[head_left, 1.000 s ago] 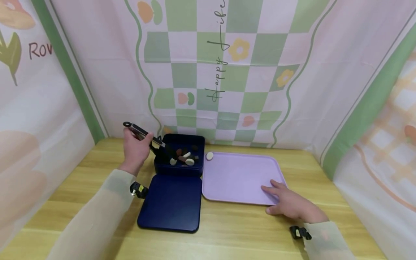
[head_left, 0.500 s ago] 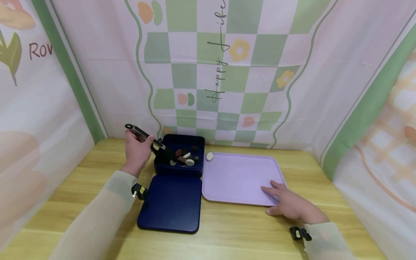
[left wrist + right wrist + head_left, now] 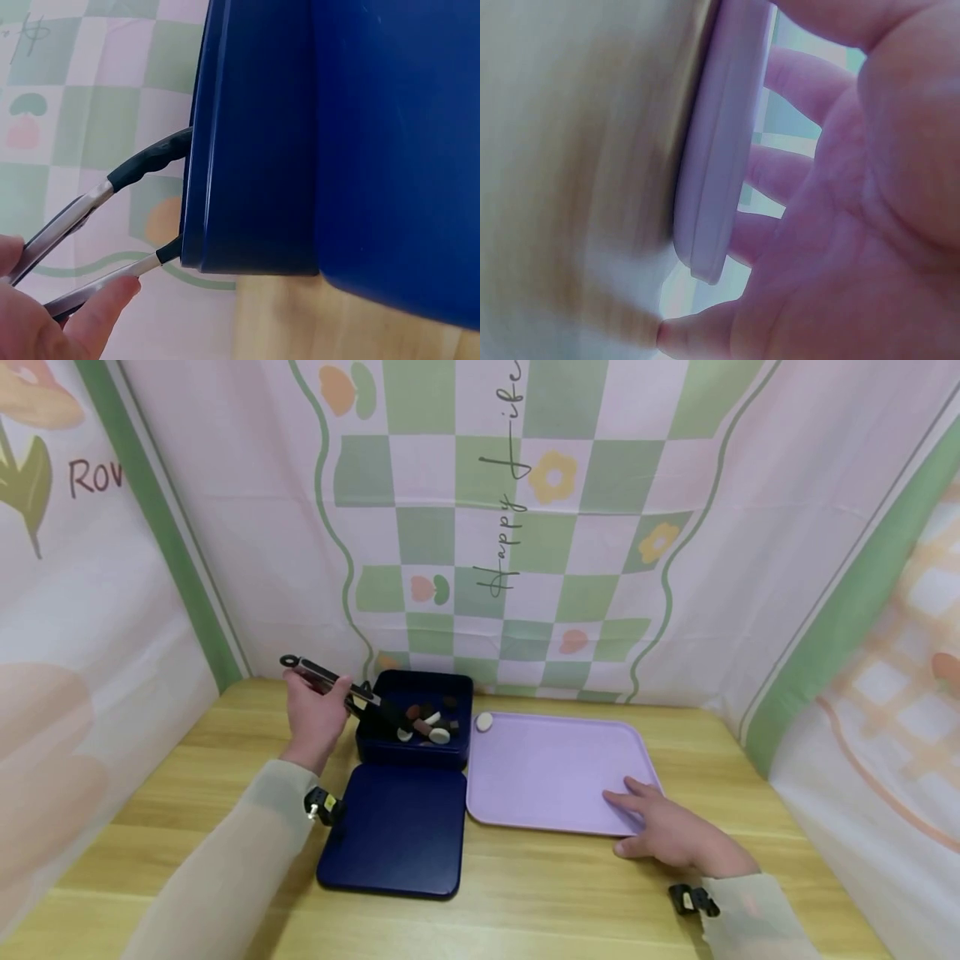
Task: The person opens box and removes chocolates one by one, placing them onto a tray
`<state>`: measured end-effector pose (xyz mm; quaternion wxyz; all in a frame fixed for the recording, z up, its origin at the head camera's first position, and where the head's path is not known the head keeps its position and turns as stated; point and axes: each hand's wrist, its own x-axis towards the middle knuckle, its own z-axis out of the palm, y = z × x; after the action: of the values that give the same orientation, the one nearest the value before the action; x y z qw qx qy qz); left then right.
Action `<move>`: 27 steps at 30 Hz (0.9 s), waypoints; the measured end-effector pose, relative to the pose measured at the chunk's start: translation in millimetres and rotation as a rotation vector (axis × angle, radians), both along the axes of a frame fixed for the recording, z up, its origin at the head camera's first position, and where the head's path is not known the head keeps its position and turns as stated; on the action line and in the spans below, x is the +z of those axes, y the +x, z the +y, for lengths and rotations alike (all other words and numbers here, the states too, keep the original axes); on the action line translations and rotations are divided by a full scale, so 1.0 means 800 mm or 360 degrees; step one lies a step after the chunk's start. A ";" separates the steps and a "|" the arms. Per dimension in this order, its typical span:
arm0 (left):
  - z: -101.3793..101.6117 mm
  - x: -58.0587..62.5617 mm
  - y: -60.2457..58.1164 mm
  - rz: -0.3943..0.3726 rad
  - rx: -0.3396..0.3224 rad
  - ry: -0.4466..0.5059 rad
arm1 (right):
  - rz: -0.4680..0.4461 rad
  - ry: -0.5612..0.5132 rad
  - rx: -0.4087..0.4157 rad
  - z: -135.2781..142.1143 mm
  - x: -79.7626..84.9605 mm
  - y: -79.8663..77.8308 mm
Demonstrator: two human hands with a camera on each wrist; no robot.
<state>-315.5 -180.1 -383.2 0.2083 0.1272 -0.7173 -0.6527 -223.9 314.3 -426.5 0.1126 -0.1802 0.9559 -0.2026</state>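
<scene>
Tongs of silvery metal with black ends (image 3: 366, 695): we enter these first, tips down inside the navy-blue rectangular box with rounded corners (image 3: 412, 756), handle end slanting up past its left wall. Their two arms stand apart; the box wall hides the tips from the left wrist view, and we cannot tell whether they touch any contents.

By falling size, we record:

Fabric backdrop, pale pink-white with green checks, flowers and script (image 3: 487, 527), upright behind the box.

Tabletop, yellow-brown wood grain (image 3: 555, 893), beneath the box.

Tray, lilac, shallow, rectangular with rounded corners (image 3: 555, 777), lying flat just right of the box.

Panel, navy-blue, flat, nearly square (image 3: 393, 835), on the near side of the box.

Right hand (image 3: 667, 831), well to the right of the box: fingers spread apart, some resting over the tray's near right corner.

Left hand (image 3: 315, 714), just left of the box: thumb and fingers clamped on the tongs, one on each arm.

Black wrist devices, two, one at each cuff (image 3: 324, 807), nearer us than the box.

Assorted small pieces, dark brown, reddish-brown and white (image 3: 439, 737), heaped on the box floor.

Oval disc, white, smooth (image 3: 483, 722), on the tray's far left corner, close beside the box.
</scene>
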 end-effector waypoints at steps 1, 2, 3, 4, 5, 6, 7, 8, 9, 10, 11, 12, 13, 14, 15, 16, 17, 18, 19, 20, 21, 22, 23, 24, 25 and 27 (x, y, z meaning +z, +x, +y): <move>0.000 -0.001 0.000 -0.0008 0.0004 0.0046 | 0.0000 0.0001 -0.0002 0.000 0.000 0.000; 0.000 -0.001 0.000 -0.0013 0.0005 0.0091 | -0.0002 0.0001 -0.0004 0.000 0.000 0.000; 0.000 -0.002 -0.001 -0.0019 0.0009 0.0131 | -0.0003 0.0001 -0.0007 0.000 0.000 0.001; 0.000 -0.002 -0.001 -0.0029 0.0012 0.0156 | 0.0003 0.0007 -0.0002 0.000 -0.001 0.000; 0.000 -0.002 -0.001 -0.0037 0.0018 0.0169 | 0.0009 0.0009 0.0003 0.000 -0.001 0.000; 0.000 -0.003 -0.001 -0.0045 0.0025 0.0173 | 0.0015 0.0009 0.0008 0.000 -0.001 0.000; 0.000 -0.002 -0.001 -0.0050 0.0030 0.0176 | 0.0013 0.0007 0.0004 -0.001 -0.001 0.001; 0.000 -0.003 -0.001 -0.0050 0.0036 0.0176 | 0.0017 0.0007 0.0008 -0.001 -0.001 0.001; 0.000 -0.003 -0.001 -0.0048 0.0041 0.0176 | 0.0022 0.0007 0.0013 -0.001 -0.001 0.000; 0.000 -0.003 0.000 -0.0044 0.0045 0.0175 | 0.0022 0.0006 0.0011 -0.001 -0.001 0.000; 0.001 -0.003 0.000 -0.0039 0.0050 0.0175 | 0.0022 0.0006 0.0011 -0.001 -0.001 0.000; 0.001 -0.003 0.000 -0.0031 0.0055 0.0175 | 0.0021 0.0006 0.0010 -0.001 -0.001 0.000; 0.001 -0.003 0.000 -0.0023 0.0064 0.0174 | 0.0022 0.0008 0.0013 -0.001 -0.001 0.000; 0.002 -0.003 0.000 -0.0013 0.0075 0.0172 | 0.0025 0.0009 0.0016 -0.001 -0.001 0.000; 0.002 -0.004 0.000 0.0001 0.0086 0.0165 | 0.0031 0.0010 0.0021 -0.001 -0.002 0.000; 0.003 -0.004 0.000 0.0011 0.0097 0.0153 | 0.0033 0.0010 0.0023 -0.001 -0.002 0.000; 0.003 -0.003 0.000 0.0023 0.0109 0.0136 | 0.0037 0.0011 0.0026 0.000 -0.002 -0.001; 0.004 -0.003 0.000 0.0035 0.0119 0.0120 | 0.0039 0.0008 0.0026 0.000 -0.003 -0.001; 0.004 -0.002 -0.001 0.0045 0.0130 0.0104 | 0.0043 0.0008 0.0029 0.000 -0.003 -0.001; 0.004 -0.001 -0.001 0.0058 0.0138 0.0093 | 0.0045 0.0006 0.0028 0.000 -0.003 -0.001; 0.005 0.000 -0.001 0.0067 0.0145 0.0086 | 0.0047 0.0007 0.0030 0.000 -0.002 -0.001; 0.005 0.000 -0.002 0.0074 0.0152 0.0097 | 0.0046 0.0007 0.0029 0.000 -0.003 -0.001; 0.005 0.001 -0.002 0.0087 0.0155 0.0125 | 0.0048 0.0008 0.0030 0.000 -0.002 -0.001; 0.004 0.002 -0.003 0.0096 0.0155 0.0165 | 0.0048 0.0007 0.0029 0.000 -0.003 -0.001; 0.004 0.003 -0.003 0.0101 0.0155 0.0213 | 0.0049 0.0007 0.0031 0.000 -0.002 -0.001; 0.003 0.004 -0.004 0.0098 0.0145 0.0330 | 0.0051 0.0004 0.0033 0.000 -0.003 -0.001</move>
<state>-318.8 -177.9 -379.9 0.2454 0.1603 -0.6327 -0.7168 -224.6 314.6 -428.7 0.0997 -0.1933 0.9559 -0.1972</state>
